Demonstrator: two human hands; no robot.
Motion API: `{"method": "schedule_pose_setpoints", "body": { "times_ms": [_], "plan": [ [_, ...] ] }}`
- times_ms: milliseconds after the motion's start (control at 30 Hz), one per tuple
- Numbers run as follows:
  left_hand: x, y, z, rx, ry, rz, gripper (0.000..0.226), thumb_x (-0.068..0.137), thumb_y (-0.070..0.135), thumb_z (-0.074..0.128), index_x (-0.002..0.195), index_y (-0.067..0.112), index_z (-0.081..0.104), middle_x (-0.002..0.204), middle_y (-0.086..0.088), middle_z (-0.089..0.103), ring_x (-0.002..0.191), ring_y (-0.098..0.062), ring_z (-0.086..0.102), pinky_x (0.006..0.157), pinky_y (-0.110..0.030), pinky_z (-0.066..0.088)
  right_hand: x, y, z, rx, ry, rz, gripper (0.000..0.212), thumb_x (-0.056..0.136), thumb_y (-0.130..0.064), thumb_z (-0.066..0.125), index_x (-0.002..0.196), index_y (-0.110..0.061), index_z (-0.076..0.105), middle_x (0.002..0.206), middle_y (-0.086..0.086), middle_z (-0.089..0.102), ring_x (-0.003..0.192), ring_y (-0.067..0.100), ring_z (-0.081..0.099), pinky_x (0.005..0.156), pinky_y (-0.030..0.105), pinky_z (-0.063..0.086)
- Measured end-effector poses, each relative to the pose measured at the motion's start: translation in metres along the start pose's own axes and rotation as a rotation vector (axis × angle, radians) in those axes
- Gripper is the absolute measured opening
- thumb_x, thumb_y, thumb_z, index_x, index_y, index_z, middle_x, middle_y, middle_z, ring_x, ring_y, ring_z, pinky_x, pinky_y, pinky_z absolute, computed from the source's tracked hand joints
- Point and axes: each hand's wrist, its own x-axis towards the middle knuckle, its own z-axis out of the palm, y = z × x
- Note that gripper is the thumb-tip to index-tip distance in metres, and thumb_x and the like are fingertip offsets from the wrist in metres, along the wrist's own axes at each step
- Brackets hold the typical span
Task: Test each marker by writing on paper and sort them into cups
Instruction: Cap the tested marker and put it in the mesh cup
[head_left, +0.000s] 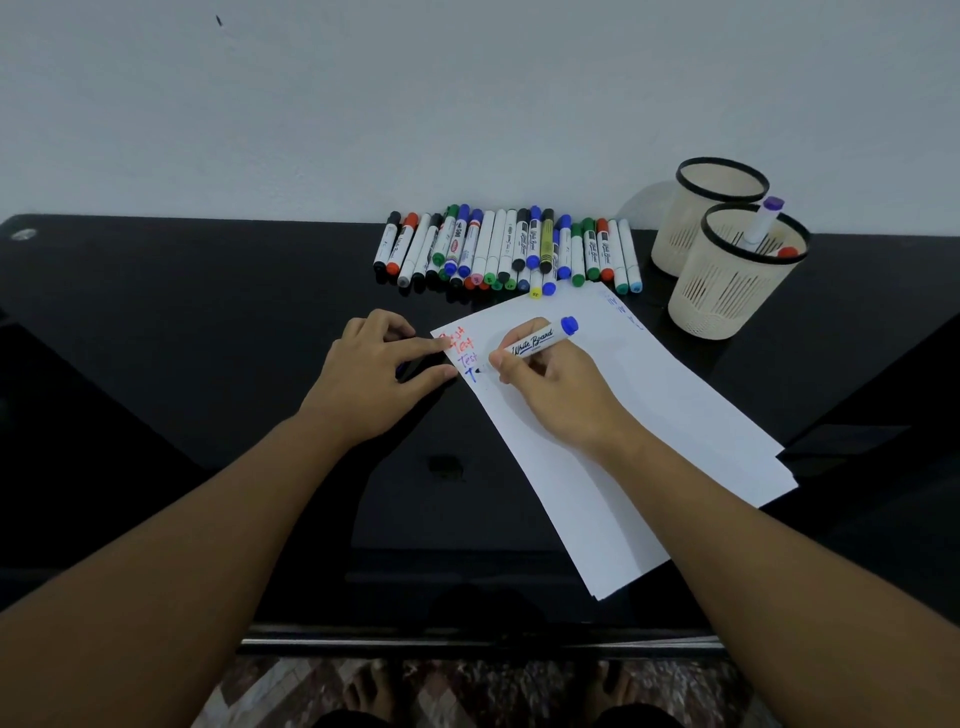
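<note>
While gripped, marker (535, 344) touches paper (649, 415).

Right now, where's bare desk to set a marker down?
Bare black desk left of the left hand, from the marker row out to the desk's left edge. Also the lower part of the paper. Crowded: back edge by the row, and the right corner by the two cups.

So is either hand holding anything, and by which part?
The right hand grips a white whiteboard marker with a blue end low on its barrel, near the tip. The left hand only presses the white paper sheet.
</note>
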Motion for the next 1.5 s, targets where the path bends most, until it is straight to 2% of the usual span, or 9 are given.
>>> {"method": "schedule_pose_setpoints", "body": {
  "times_ms": [167, 567, 800, 1000, 1133, 1333, 1500],
  "plan": [
    [-0.0004, 0.0004, -0.0003, 0.011, -0.001, 0.002, 0.063, 0.084, 0.079, 0.039, 0.131, 0.047, 0.064, 0.126, 0.013, 0.046, 0.118, -0.013, 0.04, 0.1, -0.04, 0.04, 0.0005, 0.0008, -0.0002, 0.021, 0.008, -0.007, 0.011, 0.101, -0.037, 0.063, 0.099, -0.027, 0.065, 0.1, 0.003, 0.068, 0.092, 0.019, 0.065, 0.091, 0.049, 0.053],
    [-0.0004, -0.0008, 0.0015, -0.001, 0.012, 0.006, 0.06, 0.085, 0.079, 0.041, 0.13, 0.047, 0.065, 0.124, 0.014, 0.046, 0.116, -0.012, 0.04, 0.098, -0.037, 0.038, 0.001, 0.0004, 0.0007, -0.024, -0.012, 0.014, 0.009, 0.101, -0.038, 0.063, 0.101, -0.029, 0.064, 0.097, -0.001, 0.07, 0.095, 0.017, 0.067, 0.093, 0.048, 0.054],
    [-0.0008, -0.0017, 0.0019, -0.01, 0.021, 0.006, 0.057, 0.086, 0.079, 0.043, 0.129, 0.048, 0.065, 0.123, 0.013, 0.047, 0.117, -0.013, 0.041, 0.098, -0.039, 0.04, 0.0016, -0.0006, 0.0013, -0.045, -0.008, 0.019, 0.012, 0.103, -0.037, 0.061, 0.107, -0.026, 0.064, 0.096, -0.002, 0.069, 0.093, 0.015, 0.064, 0.091, 0.041, 0.054],
    [-0.0011, -0.0016, 0.0021, -0.007, 0.02, 0.006, 0.053, 0.087, 0.076, 0.046, 0.129, 0.049, 0.065, 0.124, 0.014, 0.047, 0.117, -0.012, 0.041, 0.099, -0.037, 0.038, 0.0021, 0.0016, 0.001, -0.047, -0.03, 0.038, 0.013, 0.102, -0.041, 0.061, 0.106, -0.029, 0.064, 0.097, -0.003, 0.07, 0.097, 0.016, 0.066, 0.094, 0.045, 0.054],
    [-0.0013, -0.0013, 0.0017, -0.008, 0.016, 0.006, 0.053, 0.087, 0.075, 0.046, 0.13, 0.048, 0.064, 0.124, 0.014, 0.046, 0.117, -0.012, 0.04, 0.099, -0.036, 0.036, 0.0024, 0.0002, 0.001, -0.038, -0.006, 0.065, 0.018, 0.103, -0.041, 0.059, 0.109, -0.025, 0.064, 0.099, -0.001, 0.07, 0.098, 0.015, 0.066, 0.095, 0.042, 0.054],
    [-0.0003, -0.0016, 0.0021, -0.004, 0.009, 0.008, 0.055, 0.087, 0.076, 0.045, 0.13, 0.048, 0.064, 0.124, 0.014, 0.046, 0.117, -0.011, 0.04, 0.099, -0.037, 0.037, 0.0023, -0.001, 0.0004, -0.066, -0.006, 0.036, 0.014, 0.103, -0.039, 0.059, 0.109, -0.027, 0.063, 0.096, -0.002, 0.069, 0.095, 0.015, 0.065, 0.091, 0.04, 0.055],
    [-0.0005, -0.0017, 0.0016, 0.0, 0.004, 0.001, 0.056, 0.086, 0.077, 0.044, 0.13, 0.048, 0.063, 0.125, 0.015, 0.045, 0.117, -0.011, 0.039, 0.099, -0.037, 0.038, 0.0007, -0.0011, 0.0, -0.069, -0.007, 0.035, 0.017, 0.103, -0.039, 0.059, 0.108, -0.023, 0.061, 0.096, -0.001, 0.067, 0.094, 0.016, 0.064, 0.088, 0.039, 0.054]
  ]
}}
